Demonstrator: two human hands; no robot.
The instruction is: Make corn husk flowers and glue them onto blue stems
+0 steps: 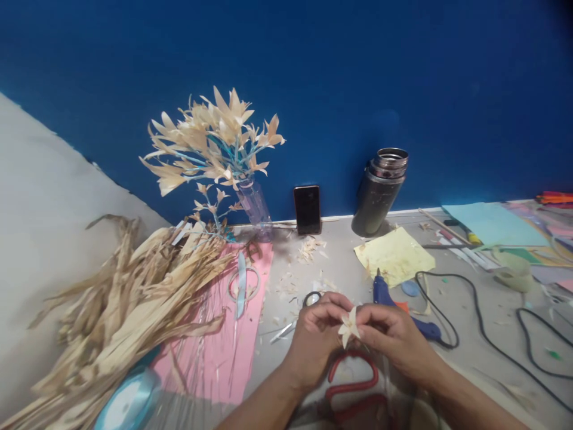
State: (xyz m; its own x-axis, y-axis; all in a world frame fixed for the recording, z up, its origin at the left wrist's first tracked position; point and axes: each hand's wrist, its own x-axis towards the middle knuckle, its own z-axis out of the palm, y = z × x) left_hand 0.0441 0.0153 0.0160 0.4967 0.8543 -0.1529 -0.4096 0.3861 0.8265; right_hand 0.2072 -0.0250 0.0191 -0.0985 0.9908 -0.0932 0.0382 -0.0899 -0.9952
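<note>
Left hand [316,331] and right hand [394,334] pinch a pale flower [349,328] near red handles [373,373], a blue glue gun [382,291] just beyond.

flower [348,327] ptly hidden btwn fingers [330,309]

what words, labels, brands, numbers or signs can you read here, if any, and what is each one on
No text can be read anywhere in this picture.
Dark flask: no legible lettering; any print is too small or blurred.
Phone: dark face, nothing readable.
Blue glue gun: partly hidden, no marking legible.
Pale flower in the fingers: no lettering visible.
</note>
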